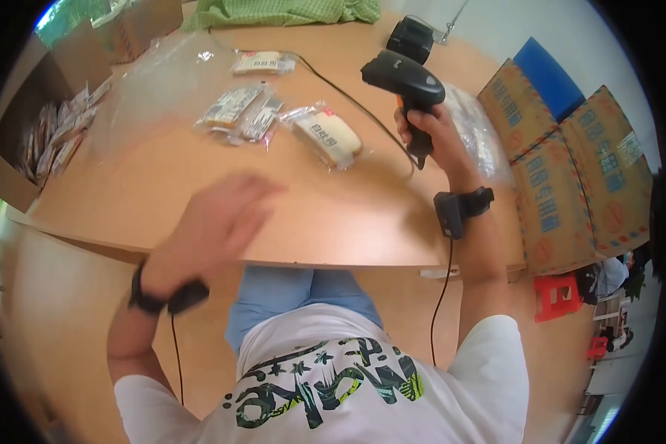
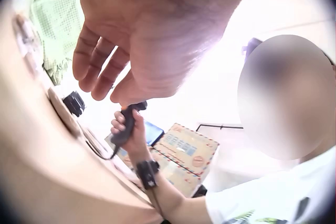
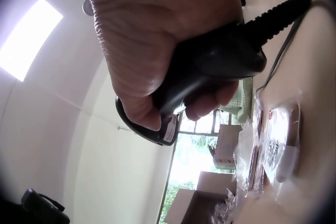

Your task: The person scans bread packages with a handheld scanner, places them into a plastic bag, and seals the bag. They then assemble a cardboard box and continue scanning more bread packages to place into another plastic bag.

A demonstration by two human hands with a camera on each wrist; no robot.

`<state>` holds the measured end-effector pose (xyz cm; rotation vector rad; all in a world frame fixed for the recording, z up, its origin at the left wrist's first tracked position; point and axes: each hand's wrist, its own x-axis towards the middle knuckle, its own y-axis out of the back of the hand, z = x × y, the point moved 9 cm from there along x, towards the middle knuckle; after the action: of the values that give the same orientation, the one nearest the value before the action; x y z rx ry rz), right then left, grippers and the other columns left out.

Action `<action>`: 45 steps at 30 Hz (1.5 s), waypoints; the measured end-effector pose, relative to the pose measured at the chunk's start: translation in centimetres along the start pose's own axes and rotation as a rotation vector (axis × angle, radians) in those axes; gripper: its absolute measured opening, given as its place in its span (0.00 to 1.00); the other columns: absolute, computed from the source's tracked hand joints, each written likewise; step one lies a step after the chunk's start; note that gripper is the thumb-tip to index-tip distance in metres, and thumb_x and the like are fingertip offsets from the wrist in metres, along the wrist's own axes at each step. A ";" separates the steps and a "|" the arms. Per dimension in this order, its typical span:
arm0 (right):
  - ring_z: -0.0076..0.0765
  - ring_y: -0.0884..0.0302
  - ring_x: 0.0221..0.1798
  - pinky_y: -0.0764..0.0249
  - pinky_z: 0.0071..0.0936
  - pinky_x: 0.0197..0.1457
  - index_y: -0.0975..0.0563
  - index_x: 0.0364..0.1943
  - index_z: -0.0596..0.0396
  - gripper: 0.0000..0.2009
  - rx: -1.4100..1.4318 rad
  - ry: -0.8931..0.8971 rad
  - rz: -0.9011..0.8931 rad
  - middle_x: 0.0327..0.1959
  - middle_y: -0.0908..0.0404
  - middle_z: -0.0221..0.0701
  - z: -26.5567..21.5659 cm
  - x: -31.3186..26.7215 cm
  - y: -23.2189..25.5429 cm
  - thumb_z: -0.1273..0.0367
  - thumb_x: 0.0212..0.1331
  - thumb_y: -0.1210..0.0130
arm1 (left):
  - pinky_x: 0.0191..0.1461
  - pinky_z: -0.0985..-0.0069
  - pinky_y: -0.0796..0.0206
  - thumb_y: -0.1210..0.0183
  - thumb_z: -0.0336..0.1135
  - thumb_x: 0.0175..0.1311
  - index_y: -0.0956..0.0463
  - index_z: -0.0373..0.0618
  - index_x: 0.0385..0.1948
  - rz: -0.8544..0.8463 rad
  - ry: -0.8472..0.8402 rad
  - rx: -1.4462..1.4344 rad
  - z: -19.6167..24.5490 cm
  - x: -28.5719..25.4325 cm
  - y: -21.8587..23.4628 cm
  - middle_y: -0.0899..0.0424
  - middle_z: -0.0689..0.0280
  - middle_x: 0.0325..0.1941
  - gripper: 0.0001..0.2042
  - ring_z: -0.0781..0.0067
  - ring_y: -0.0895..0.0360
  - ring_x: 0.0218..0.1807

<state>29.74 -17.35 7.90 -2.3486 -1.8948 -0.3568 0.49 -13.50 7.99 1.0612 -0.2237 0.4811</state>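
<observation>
My right hand [image 1: 442, 137] grips a black barcode scanner [image 1: 399, 77] by its handle, raised above the right part of the table. In the right wrist view the fingers wrap round the scanner [image 3: 210, 58], whose ribbed cable end points to the table. Blurred in the head view, my left hand [image 1: 214, 222] hovers over the table's front edge with nothing in it; its fingers hang relaxed in the left wrist view. Between the hands lies a clear packet of sliced bread [image 1: 327, 135] with dark printing. Behind it are stacked packets [image 1: 240, 111] and another bread packet [image 1: 263, 63].
An open carton [image 1: 7, 166] full of small packets stands at the left, beside a clear plastic bag [image 1: 152, 89]. Printed cartons [image 1: 555, 200] crowd the right edge. A black stand [image 1: 411, 38] and green checked cloth [image 1: 281, 11] are at the back. The scanner's cable [image 1: 340, 90] crosses the table.
</observation>
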 end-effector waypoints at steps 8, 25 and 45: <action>0.20 0.27 0.27 0.29 0.19 0.31 0.27 0.44 0.56 0.15 -0.051 0.038 -0.087 0.27 0.24 0.28 -0.4 -0.5 0.0 0.71 0.50 0.41 | 0.73 0.66 0.51 0.38 0.38 0.51 0.40 0.45 0.66 -0.441 -0.129 -0.030 -9.8 16.2 -7.1 0.40 0.53 0.70 0.36 0.54 0.44 0.71; 0.22 0.25 0.34 0.28 0.20 0.41 0.25 0.48 0.57 0.15 -0.159 -0.038 0.105 0.34 0.23 0.27 -2.9 2.5 1.1 0.71 0.55 0.46 | 0.48 0.75 0.33 0.39 0.41 0.58 0.25 0.36 0.48 -0.205 0.399 -0.299 -17.3 15.3 -5.0 0.23 0.60 0.42 0.21 0.70 0.26 0.47; 0.19 0.29 0.31 0.30 0.20 0.35 0.23 0.42 0.57 0.14 -0.479 -0.095 0.086 0.29 0.23 0.23 -0.8 1.4 -2.3 0.64 0.58 0.38 | 0.29 0.82 0.38 0.36 0.31 0.52 0.20 0.35 0.35 -0.356 0.519 -0.438 -19.0 12.8 -2.1 0.21 0.67 0.27 0.11 0.82 0.30 0.27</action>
<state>27.67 -15.71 8.87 -2.7745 -1.9096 -0.7809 11.70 5.78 2.36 0.5047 0.3067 0.3473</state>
